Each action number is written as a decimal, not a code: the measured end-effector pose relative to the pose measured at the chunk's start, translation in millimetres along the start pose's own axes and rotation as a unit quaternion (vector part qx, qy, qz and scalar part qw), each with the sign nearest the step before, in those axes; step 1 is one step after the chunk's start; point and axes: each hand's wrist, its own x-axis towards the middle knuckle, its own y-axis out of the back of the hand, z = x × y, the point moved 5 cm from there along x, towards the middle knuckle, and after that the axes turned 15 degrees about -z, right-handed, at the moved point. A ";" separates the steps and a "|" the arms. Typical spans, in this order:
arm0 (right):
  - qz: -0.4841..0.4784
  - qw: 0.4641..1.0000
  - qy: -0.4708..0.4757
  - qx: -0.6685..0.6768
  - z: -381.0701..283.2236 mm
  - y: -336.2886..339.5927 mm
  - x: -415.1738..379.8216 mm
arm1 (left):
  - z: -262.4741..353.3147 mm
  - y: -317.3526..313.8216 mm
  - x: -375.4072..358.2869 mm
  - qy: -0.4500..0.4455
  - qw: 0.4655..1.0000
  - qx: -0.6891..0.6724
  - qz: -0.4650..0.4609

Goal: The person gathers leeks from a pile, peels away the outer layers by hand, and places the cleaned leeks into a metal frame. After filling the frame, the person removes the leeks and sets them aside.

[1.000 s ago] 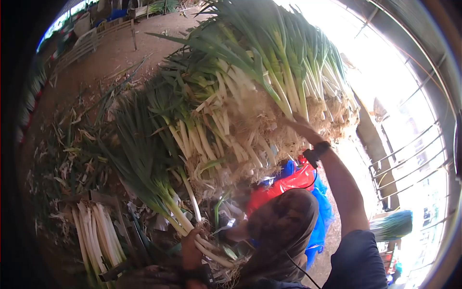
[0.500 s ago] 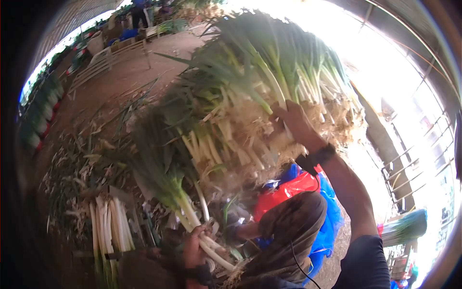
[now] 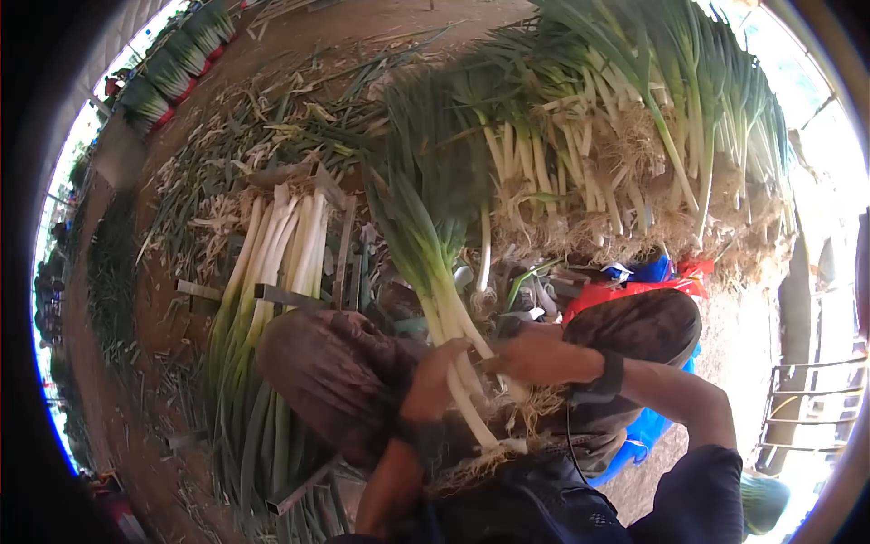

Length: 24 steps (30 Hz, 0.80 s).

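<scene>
Above my lap, my left hand (image 3: pixel 435 379) is wrapped round the white stalks of a few leeks (image 3: pixel 433 281), their green leaves pointing away from me. Their bearded roots hang below it, over my lap. My right hand (image 3: pixel 546 359) is closed at the lower white stem of a leek right beside my left hand. That stem runs under the fingers, and its roots show just below. Beyond my hands lies a big pile of unpeeled leeks (image 3: pixel 625 154) with muddy roots. One more leek (image 3: pixel 484 249) lies apart, between the pile and the held leeks.
On my left, peeled leeks (image 3: pixel 272 249) rest in a metal frame (image 3: pixel 294 297), leaves hanging toward me. Leaf scraps (image 3: pixel 245 159) litter the ground. Red plastic (image 3: pixel 598 295) and blue plastic (image 3: pixel 645 433) lie by my right knee. Tied leek bundles (image 3: pixel 172 68) stand far left.
My right hand has come back from the pile to beside my left hand, now at a leek's stem. The view has tilted down and swung left. My left hand still holds leeks.
</scene>
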 end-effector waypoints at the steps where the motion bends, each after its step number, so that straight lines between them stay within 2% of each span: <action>1: 0.000 1.000 0.003 -0.003 5.8 7.5 3.4 | -7.1 2.5 4.2 0.069 0.987 -0.146 0.013; 3: 0.059 0.977 0.010 -0.204 8.1 27.3 5.9 | 12.4 -16.2 -1.3 0.044 0.984 -0.167 0.042; 4: 0.058 0.977 0.010 -0.205 9.2 40.7 5.4 | 20.7 -21.7 -4.7 0.041 0.988 -0.149 0.031; 6: 0.047 0.977 -0.194 -0.079 9.9 76.8 4.8 | 34.4 -31.9 -12.6 0.033 0.991 -0.128 0.022; 7: 0.050 0.977 -0.191 -0.082 11.2 73.1 14.7 | 42.7 -36.3 -16.0 0.015 0.994 -0.104 0.021; 8: 0.155 0.962 -0.115 -0.195 4.8 74.8 26.3 | 51.5 -40.9 -20.4 -0.001 0.997 -0.079 0.020; 9: 0.257 0.917 -0.036 -0.301 -4.0 72.9 32.5 | 60.2 -43.8 -26.1 -0.004 0.997 -0.074 0.023; 10: 0.261 0.916 -0.031 -0.303 -7.2 69.4 40.8 | 69.9 -47.1 -32.6 0.015 0.999 -0.037 -0.003; 12: 0.180 0.896 0.149 -0.378 -34.0 47.9 58.0 | 94.0 -59.5 -55.2 0.030 0.999 0.004 -0.022; 13: 0.183 0.893 0.152 -0.381 -42.2 48.8 61.8 | 114.8 -72.9 -69.5 -0.002 0.992 0.119 -0.028; 14: 0.176 0.907 0.183 -0.336 -52.3 52.4 61.7 | 130.1 -82.2 -78.6 -0.035 0.971 0.234 -0.037; 15: 0.169 0.918 0.211 -0.291 -61.5 56.2 60.4 | 136.5 -80.7 -83.3 -0.039 0.970 0.238 -0.041; 16: 0.183 0.923 0.235 -0.245 -72.0 60.4 59.4 | 137.9 -76.7 -87.8 0.004 0.976 0.209 -0.063; 17: 0.185 0.922 0.232 -0.249 -76.0 61.5 61.1 | 138.7 -73.9 -93.8 0.049 0.979 0.180 -0.083; 18: 0.204 0.918 0.239 -0.241 -80.5 64.3 61.2 | 147.5 -74.0 -100.2 0.047 0.973 0.211 -0.077; 19: 0.223 0.914 0.247 -0.233 -83.7 66.9 61.9 | 148.0 -67.6 -103.7 0.082 0.980 0.167 -0.070; 21: 0.234 0.910 0.232 -0.253 -86.6 74.2 65.9 | 157.4 -56.6 -118.8 -0.134 0.934 0.325 -0.061; 24: 0.341 0.893 0.278 -0.096 -84.6 101.8 55.4 | 176.9 -63.9 -124.9 -0.149 0.911 0.378 -0.072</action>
